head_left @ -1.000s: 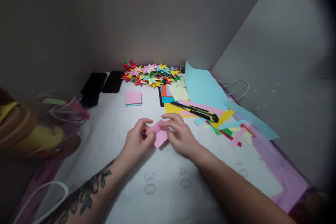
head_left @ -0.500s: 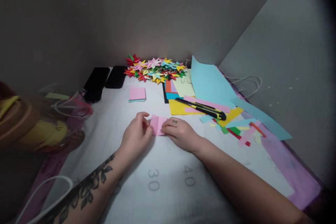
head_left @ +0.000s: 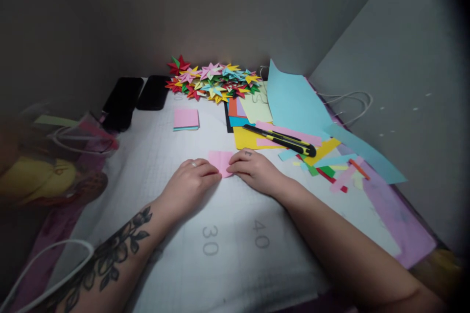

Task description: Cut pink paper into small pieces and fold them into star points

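Observation:
A small square of pink paper [head_left: 219, 158] lies on the white gridded mat, with a faint crease down its middle. My left hand [head_left: 194, 179] has its fingers closed on the paper's near left corner; a ring shows on one finger. At the near right edge, the fingertips of my right hand [head_left: 254, 169] are pinched on the same paper. My fingers hide the paper's near corners. Beyond my left hand sits a neat stack of pink and blue paper squares [head_left: 185, 119].
Folded paper stars [head_left: 215, 80] are heaped at the back. A utility knife [head_left: 281, 140] rests on coloured sheets, with paper scraps [head_left: 326, 171] nearer. Two black phones [head_left: 152, 93] lie back left. A plastic bag [head_left: 90, 132] and a white cable [head_left: 69, 243] are at left.
My left hand has turned palm down, and its fingers have come onto the paper's near corner. The paper lies flatter than before. The view has shifted slightly.

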Demonstrator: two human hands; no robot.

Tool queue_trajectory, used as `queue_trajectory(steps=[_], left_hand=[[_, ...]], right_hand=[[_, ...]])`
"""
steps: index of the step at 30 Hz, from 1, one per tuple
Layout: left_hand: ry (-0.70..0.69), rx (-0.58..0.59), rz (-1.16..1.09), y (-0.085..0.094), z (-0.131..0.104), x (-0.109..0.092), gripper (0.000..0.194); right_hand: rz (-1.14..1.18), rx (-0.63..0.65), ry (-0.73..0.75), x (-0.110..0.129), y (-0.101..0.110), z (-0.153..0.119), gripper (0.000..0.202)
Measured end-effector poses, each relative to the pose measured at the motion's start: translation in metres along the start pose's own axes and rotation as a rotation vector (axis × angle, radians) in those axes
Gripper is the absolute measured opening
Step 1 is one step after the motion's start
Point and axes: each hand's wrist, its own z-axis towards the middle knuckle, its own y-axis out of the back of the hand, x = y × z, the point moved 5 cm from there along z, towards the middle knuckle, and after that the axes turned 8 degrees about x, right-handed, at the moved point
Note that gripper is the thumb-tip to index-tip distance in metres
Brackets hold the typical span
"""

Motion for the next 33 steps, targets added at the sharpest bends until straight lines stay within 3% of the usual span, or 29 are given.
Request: queue_trajectory(steps=[8,16,28,33], left_hand=[[0.021,0.06,0.02,0.004,0.001,-0.008,0.028],[0.034,0.087,0.02,0.002,0.001,-0.012,0.025],[0.127,0.041,-0.053,-0.002,-0.002,-0.012,0.039],[0.169,0.091,-0.068,-0.005,-0.001,-0.012,0.032]], right_hand=[[0.192,-0.024,-0.179,-0.004,0.001,0.006,0.011],[0.186,-0.083,-0.336,-0.006,-0.003,0.012,0.012],[0.135,-0.126,-0.421,-0.005,-0.011,0.015,0.011],[0.124,-0.138,-0.447,-0.005,-0.011,0.015,0.012]])
